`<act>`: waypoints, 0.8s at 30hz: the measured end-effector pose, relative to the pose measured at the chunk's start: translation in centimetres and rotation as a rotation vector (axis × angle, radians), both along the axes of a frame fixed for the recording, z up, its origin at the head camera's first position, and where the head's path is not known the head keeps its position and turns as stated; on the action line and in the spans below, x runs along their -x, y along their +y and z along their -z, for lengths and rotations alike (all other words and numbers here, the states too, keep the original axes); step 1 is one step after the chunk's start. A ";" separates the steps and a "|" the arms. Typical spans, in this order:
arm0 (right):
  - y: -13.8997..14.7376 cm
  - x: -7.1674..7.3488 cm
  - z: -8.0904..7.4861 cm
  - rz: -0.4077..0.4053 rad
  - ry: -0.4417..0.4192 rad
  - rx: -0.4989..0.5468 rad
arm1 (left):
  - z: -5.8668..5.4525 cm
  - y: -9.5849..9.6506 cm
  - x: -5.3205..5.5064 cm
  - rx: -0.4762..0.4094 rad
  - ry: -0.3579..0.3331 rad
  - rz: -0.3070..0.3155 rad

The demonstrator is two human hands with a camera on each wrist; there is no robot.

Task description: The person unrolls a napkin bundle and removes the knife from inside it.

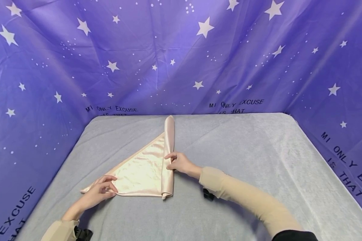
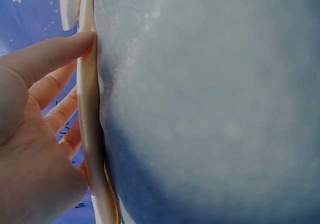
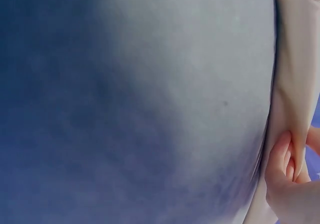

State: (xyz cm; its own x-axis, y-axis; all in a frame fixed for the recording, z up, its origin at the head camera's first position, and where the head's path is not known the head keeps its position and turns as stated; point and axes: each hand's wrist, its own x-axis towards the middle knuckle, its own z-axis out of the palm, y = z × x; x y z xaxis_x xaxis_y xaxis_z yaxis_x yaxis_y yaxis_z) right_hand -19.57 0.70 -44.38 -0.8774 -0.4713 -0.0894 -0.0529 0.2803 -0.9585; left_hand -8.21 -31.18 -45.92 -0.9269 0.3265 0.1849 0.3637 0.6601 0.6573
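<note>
A shiny pale-pink satin cloth [image 1: 139,170] lies on the table, tapering to a point at the left. Its right side is a thick upright roll [image 1: 169,134] that runs from the far end to the near edge. My right hand [image 1: 181,163] pinches the roll near its middle; the right wrist view shows thumb and fingers gathering a fold. Near the left corner, my left hand [image 1: 98,191] rests on the cloth with fingers spread and relaxed. In the left wrist view its thumb touches the cloth's near edge [image 2: 90,104].
The table [image 1: 244,144] is covered in grey-blue plush fabric. A purple curtain [image 1: 157,50] with white stars and black lettering surrounds its back and sides. Both forearms wear beige sleeves [image 1: 247,195], with black wrist devices [image 1: 208,194] beneath.
</note>
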 end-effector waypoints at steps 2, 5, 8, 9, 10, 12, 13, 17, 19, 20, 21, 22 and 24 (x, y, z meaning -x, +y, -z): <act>0.3 -0.2 -0.2 0.018 -0.014 0.012 | -0.2 0.0 -0.1 0.006 -0.028 -0.005; 0.7 -0.8 -1.2 0.043 -0.036 0.031 | -0.3 0.0 -0.1 0.007 -0.067 -0.010; 1.1 -0.8 -1.1 0.060 -0.060 0.061 | -0.2 0.0 -0.1 0.005 -0.079 -0.014; 1.2 -0.8 -1.0 0.070 -0.084 0.074 | -0.1 0.0 -0.1 0.006 -0.076 -0.014; 1.3 -0.7 -0.7 0.079 -0.108 0.091 | -0.1 -0.1 -0.1 0.005 -0.075 -0.014; 1.4 -0.4 0.0 0.098 -0.154 0.127 | 0.0 -0.1 -0.1 0.005 -0.074 -0.013; 1.5 -0.4 0.1 0.109 -0.182 0.145 | 0.0 -0.1 -0.1 0.004 -0.074 -0.013; 1.8 -0.5 0.2 0.151 -0.246 0.181 | 0.0 -0.1 -0.1 0.010 -0.064 -0.013; 2.0 -0.5 0.2 0.175 -0.264 0.173 | 0.0 -0.1 -0.1 0.018 -0.058 -0.015; 2.1 -0.5 0.2 0.185 -0.267 0.164 | 0.0 -0.1 -0.1 0.021 -0.056 -0.016; 2.1 -0.5 0.2 0.195 -0.268 0.154 | 0.0 -0.1 -0.1 0.023 -0.054 -0.017; 2.2 -0.6 0.2 0.204 -0.270 0.145 | 0.0 -0.1 -0.1 0.026 -0.051 -0.018; 2.3 -0.6 0.2 0.218 -0.275 0.133 | 0.0 -0.1 -0.1 0.025 -0.050 -0.015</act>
State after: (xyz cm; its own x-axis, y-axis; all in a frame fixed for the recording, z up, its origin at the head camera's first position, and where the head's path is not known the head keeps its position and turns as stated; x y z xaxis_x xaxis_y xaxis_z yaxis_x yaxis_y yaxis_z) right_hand -19.00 3.00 -44.56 -0.9102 -0.2996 -0.2859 0.2585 0.1282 -0.9574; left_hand -8.14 -31.23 -45.93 -0.9397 0.3163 0.1302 0.3206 0.6820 0.6573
